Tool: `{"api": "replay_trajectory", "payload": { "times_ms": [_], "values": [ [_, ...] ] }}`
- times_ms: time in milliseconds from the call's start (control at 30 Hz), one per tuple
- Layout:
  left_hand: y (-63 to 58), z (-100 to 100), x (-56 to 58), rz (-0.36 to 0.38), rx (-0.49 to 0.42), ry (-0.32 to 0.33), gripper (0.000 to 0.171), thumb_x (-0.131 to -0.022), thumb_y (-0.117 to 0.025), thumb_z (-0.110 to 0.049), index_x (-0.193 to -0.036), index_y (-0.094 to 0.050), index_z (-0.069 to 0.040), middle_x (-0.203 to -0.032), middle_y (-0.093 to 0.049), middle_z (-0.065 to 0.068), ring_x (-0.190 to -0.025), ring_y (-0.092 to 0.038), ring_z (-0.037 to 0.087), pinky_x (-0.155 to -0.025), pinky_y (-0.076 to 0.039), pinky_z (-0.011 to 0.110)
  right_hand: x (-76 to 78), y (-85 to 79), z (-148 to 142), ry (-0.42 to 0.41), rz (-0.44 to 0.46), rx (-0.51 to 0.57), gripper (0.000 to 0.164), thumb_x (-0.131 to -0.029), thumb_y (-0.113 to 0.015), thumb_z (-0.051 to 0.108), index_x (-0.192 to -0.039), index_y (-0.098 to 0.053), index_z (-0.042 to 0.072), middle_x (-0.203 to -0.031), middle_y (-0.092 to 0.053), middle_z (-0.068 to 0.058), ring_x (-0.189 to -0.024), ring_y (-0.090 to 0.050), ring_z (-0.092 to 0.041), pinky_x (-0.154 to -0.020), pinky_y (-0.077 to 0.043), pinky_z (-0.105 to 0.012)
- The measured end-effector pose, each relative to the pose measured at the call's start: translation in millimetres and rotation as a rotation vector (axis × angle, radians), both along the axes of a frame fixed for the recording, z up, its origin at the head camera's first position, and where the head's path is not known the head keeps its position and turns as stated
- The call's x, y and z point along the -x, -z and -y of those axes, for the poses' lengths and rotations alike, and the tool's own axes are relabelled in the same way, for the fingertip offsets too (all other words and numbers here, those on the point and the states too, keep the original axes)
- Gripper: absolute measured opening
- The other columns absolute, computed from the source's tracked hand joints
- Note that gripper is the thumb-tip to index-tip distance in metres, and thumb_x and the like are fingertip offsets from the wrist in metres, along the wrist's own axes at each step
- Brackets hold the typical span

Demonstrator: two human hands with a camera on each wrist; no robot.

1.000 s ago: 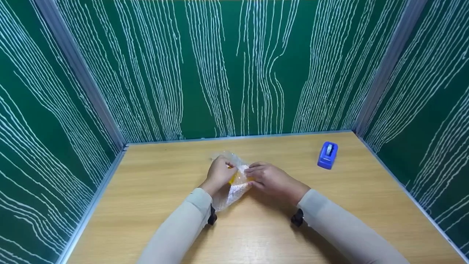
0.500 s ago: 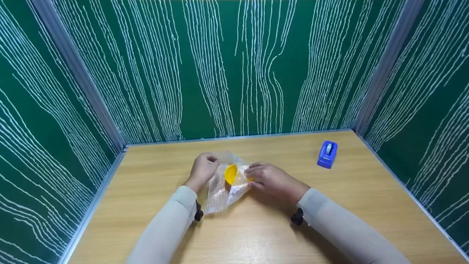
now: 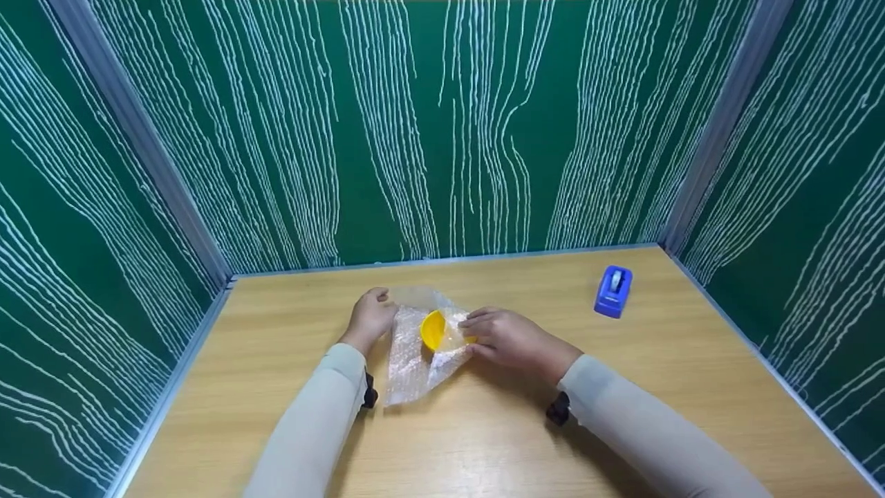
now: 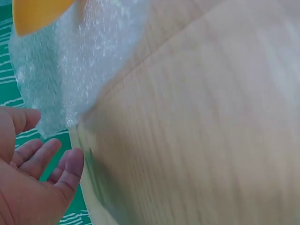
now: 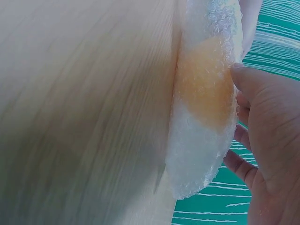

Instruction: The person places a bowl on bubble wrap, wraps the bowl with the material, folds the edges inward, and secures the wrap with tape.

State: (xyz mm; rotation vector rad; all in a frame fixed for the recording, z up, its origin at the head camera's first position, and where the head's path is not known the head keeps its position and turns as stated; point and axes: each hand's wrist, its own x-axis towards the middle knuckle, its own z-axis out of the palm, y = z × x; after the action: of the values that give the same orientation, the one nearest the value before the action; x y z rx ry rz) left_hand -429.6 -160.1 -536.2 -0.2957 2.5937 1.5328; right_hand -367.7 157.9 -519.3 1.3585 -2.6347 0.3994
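A yellow rounded, bowl-like thing (image 3: 433, 330) lies on its side on a sheet of bubble wrap (image 3: 409, 366), its open end facing left. One flap of the bubble wrap is folded over its right part, and the yellow shows through. My right hand (image 3: 515, 339) holds this covered end; in the right wrist view the thumb is on one side and the fingers are behind. At the sheet's far left corner is my left hand (image 3: 372, 318). The left wrist view has its fingers apart and loosely bent beside the bubble wrap's edge, nothing between them.
A blue tape dispenser (image 3: 613, 292) stands at the right on the wooden table (image 3: 276, 360). Green walls (image 3: 484, 124) with white wavy lines enclose the back and both sides of the table.
My left hand has moved left, away from the yellow thing, and the left part of the bubble wrap now lies spread out, uncovering the open end. My right hand stays in place.
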Motion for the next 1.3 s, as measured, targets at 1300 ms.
{"api": "replay_trajectory", "payload": {
  "times_ms": [1300],
  "values": [
    [2.7,0.8,0.6,-0.068,-0.058,0.039,0.065,-0.112,-0.062,-0.007,-0.173,-0.041,0.000,-0.168,-0.056,0.023,-0.160,-0.052,0.037,-0.134,-0.045,0.051,1.2,-2.2,0.5,-0.036,-0.011,-0.013,0.029,-0.110,-0.078,0.026,-0.132,-0.084,0.009,-0.142,-0.081,-0.008,-0.138,-0.075,-0.032,-0.122,-0.058,-0.050]
  ]
}}
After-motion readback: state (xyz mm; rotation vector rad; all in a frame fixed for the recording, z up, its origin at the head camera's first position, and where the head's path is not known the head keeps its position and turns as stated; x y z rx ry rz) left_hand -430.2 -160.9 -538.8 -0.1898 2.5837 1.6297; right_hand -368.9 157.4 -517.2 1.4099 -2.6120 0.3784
